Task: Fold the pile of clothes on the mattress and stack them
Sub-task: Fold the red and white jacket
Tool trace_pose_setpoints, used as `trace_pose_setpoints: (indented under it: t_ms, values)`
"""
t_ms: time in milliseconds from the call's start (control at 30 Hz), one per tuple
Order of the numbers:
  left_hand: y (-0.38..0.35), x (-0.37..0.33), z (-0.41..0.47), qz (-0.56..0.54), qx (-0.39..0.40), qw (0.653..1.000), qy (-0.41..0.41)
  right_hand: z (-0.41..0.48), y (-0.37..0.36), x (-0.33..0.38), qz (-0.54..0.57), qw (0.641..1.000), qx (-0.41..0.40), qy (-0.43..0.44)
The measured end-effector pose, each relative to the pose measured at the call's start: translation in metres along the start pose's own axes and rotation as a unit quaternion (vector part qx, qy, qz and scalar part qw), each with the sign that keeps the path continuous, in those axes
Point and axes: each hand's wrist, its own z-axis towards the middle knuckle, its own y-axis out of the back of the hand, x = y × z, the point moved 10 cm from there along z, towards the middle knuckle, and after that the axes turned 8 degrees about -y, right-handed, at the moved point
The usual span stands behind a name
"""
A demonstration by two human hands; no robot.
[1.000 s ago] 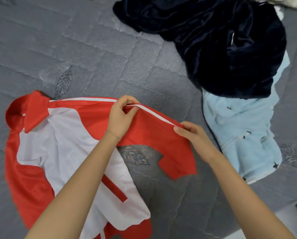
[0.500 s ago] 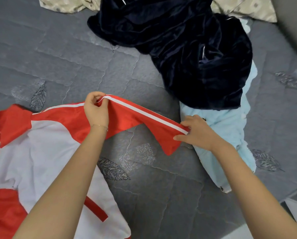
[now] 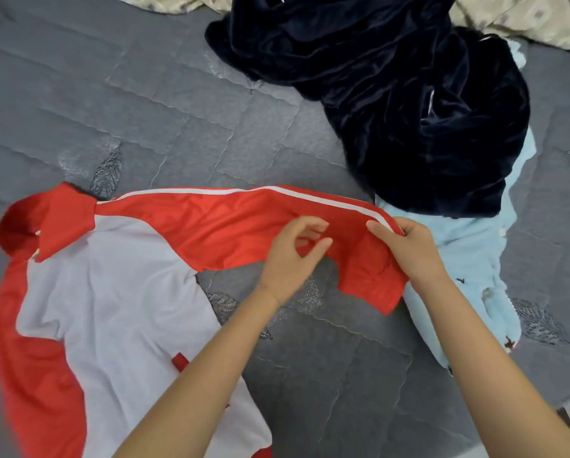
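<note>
Fingers (image 3: 311, 225) on our left hand (image 3: 290, 262) are loosening off the red sleeve (image 3: 230, 226) after sliding along it toward our right hand (image 3: 412, 252), which is still pinching the striped end. The jacket (image 3: 111, 309) is lying spread on the mattress (image 3: 177, 127), its sleeve now stretching straight, so we are judging it ready for folding inward.

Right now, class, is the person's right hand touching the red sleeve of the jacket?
Touching. The head view shows the right hand gripping the red sleeve at its white-striped upper edge, with the thumb lying on the fabric.
</note>
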Motion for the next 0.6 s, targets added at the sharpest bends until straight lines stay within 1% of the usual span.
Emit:
trace_pose_setpoints:
  t_ms: [33, 100, 200, 233, 300, 367, 467, 533, 600]
  values:
    - [-0.013, -0.004, -0.01, -0.019, 0.019, 1.0, -0.005, -0.001, -0.011, -0.003, 0.028, 0.999, 0.014, -0.031]
    - [-0.025, -0.008, -0.029, -0.04, 0.014, 0.999, 0.001, -0.005, -0.035, -0.004, 0.06, 0.994, 0.051, -0.08]
    - [-0.021, 0.0, -0.045, 0.006, -0.001, 1.0, 0.021, -0.017, -0.077, -0.001, 0.104, 0.98, 0.124, -0.118]
    - [-0.015, 0.007, -0.049, 0.015, 0.0, 0.999, 0.036, -0.023, -0.093, -0.001, 0.123, 0.971, 0.155, -0.133]
    - [0.004, 0.026, -0.056, -0.017, -0.02, 0.996, 0.082, -0.037, -0.122, 0.001, 0.142, 0.958, 0.2, -0.147]
    - [0.037, 0.044, -0.067, -0.015, -0.084, 0.989, 0.122, -0.046, -0.145, 0.005, 0.128, 0.965, 0.202, -0.113]
    - [0.092, 0.068, -0.089, -0.007, -0.172, 0.971, 0.164, -0.054, -0.163, 0.015, 0.021, 0.992, 0.127, 0.008]
    - [0.127, 0.076, -0.102, -0.007, -0.208, 0.965, 0.157, -0.061, -0.18, 0.017, -0.043, 0.991, 0.104, 0.07]
    - [0.164, 0.084, -0.12, -0.009, -0.248, 0.955, 0.163, -0.071, -0.204, 0.013, -0.112, 0.982, 0.103, 0.115]
